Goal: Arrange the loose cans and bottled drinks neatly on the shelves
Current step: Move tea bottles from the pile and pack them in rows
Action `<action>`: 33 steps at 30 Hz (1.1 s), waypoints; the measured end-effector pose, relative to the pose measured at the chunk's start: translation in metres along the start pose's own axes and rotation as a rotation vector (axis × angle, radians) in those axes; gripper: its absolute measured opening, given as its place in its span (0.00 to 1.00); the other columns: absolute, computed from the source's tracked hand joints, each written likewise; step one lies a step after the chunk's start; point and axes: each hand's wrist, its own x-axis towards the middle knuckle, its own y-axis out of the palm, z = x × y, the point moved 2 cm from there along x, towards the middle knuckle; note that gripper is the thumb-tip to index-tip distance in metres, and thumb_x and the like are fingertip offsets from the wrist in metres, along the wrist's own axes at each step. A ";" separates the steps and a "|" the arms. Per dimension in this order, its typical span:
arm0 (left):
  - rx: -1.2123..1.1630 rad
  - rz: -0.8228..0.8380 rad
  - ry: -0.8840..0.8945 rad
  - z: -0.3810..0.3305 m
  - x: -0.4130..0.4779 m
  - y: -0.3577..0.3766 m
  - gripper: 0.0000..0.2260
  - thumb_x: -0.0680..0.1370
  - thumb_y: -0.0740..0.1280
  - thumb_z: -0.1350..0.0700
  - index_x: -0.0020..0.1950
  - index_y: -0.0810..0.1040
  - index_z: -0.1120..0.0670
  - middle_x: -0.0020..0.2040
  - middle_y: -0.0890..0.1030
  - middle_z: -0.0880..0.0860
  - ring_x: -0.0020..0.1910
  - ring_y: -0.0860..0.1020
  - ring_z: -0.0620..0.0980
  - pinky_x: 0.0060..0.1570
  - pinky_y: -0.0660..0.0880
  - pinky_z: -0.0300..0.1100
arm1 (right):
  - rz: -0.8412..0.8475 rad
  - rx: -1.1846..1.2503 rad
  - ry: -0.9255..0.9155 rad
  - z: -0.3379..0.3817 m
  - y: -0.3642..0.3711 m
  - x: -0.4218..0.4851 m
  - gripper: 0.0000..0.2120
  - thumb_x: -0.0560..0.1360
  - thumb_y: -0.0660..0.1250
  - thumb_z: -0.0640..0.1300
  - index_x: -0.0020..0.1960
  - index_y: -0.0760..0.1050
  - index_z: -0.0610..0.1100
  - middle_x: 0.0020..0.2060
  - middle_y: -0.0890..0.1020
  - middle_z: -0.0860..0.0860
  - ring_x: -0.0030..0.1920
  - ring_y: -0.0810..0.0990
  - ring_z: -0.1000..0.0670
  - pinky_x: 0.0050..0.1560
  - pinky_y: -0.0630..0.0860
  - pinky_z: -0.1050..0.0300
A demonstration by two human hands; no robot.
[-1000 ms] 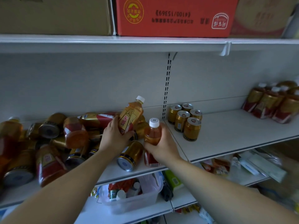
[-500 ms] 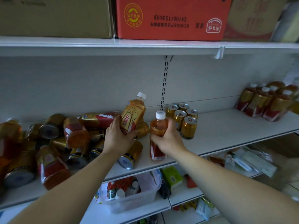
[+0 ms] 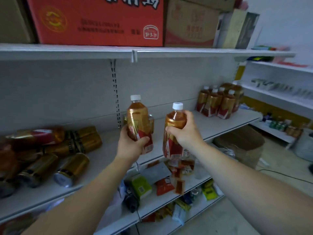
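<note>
Loose cans [image 3: 71, 150] are lying tumbled on the shelf [image 3: 220, 122], well left of the fingers. The left hand [image 3: 131, 145] is gripping the first bottle [image 3: 138, 122] upright, its fingers curling round the label. Just to its right, the right hand [image 3: 184, 131] is clasping the second bottle [image 3: 174, 133] below its neck. Farther right of the fingers, the standing bottles [image 3: 218, 102] are sitting grouped together.

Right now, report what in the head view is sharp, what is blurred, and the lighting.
Head view, light: dim and flat. Head view, sharp: the left hand and left bottle, the right hand and right bottle. Head view, blurred: the loose cans at left and the print on the red carton. Head view, distortion: the upper shelf edge bends slightly, wide-angle.
</note>
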 end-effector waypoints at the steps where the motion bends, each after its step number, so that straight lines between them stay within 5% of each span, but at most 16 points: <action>1: 0.005 0.015 -0.002 -0.004 -0.004 0.024 0.28 0.70 0.74 0.61 0.66 0.66 0.53 0.51 0.76 0.48 0.51 0.76 0.48 0.53 0.74 0.45 | -0.015 -0.011 0.001 -0.010 -0.023 0.002 0.30 0.68 0.76 0.48 0.63 0.64 0.58 0.53 0.76 0.55 0.54 0.76 0.50 0.54 0.72 0.53; 8: 0.101 0.139 0.024 -0.014 -0.023 0.179 0.30 0.67 0.76 0.60 0.64 0.66 0.54 0.51 0.76 0.49 0.49 0.76 0.49 0.48 0.74 0.44 | -0.123 -0.052 0.097 -0.073 -0.172 0.019 0.41 0.69 0.75 0.52 0.74 0.55 0.55 0.60 0.70 0.55 0.60 0.70 0.51 0.60 0.68 0.51; 14: 0.101 0.214 0.042 -0.027 -0.020 0.273 0.27 0.67 0.76 0.63 0.60 0.66 0.54 0.45 0.74 0.45 0.42 0.74 0.39 0.34 0.67 0.32 | -0.192 0.004 0.170 -0.112 -0.256 0.036 0.27 0.69 0.75 0.49 0.63 0.66 0.55 0.51 0.75 0.56 0.52 0.75 0.51 0.52 0.69 0.54; 23: 0.148 0.209 0.077 -0.022 0.049 0.359 0.36 0.65 0.77 0.62 0.68 0.64 0.56 0.52 0.74 0.51 0.50 0.75 0.51 0.48 0.72 0.43 | -0.211 0.020 0.201 -0.165 -0.298 0.117 0.28 0.70 0.75 0.48 0.65 0.66 0.54 0.47 0.74 0.59 0.48 0.74 0.55 0.50 0.68 0.55; 30: 0.173 0.166 0.010 -0.002 0.137 0.425 0.33 0.63 0.77 0.61 0.63 0.65 0.55 0.50 0.75 0.49 0.51 0.75 0.51 0.46 0.73 0.45 | -0.172 -0.004 0.176 -0.204 -0.305 0.208 0.34 0.67 0.77 0.49 0.68 0.64 0.55 0.55 0.75 0.56 0.57 0.74 0.51 0.57 0.70 0.52; 33: 0.146 0.121 -0.052 0.010 0.157 0.448 0.32 0.63 0.77 0.63 0.59 0.62 0.52 0.47 0.73 0.47 0.49 0.75 0.51 0.45 0.73 0.45 | -0.125 -0.021 0.159 -0.216 -0.306 0.239 0.29 0.67 0.77 0.49 0.61 0.64 0.57 0.50 0.74 0.59 0.54 0.73 0.53 0.53 0.68 0.56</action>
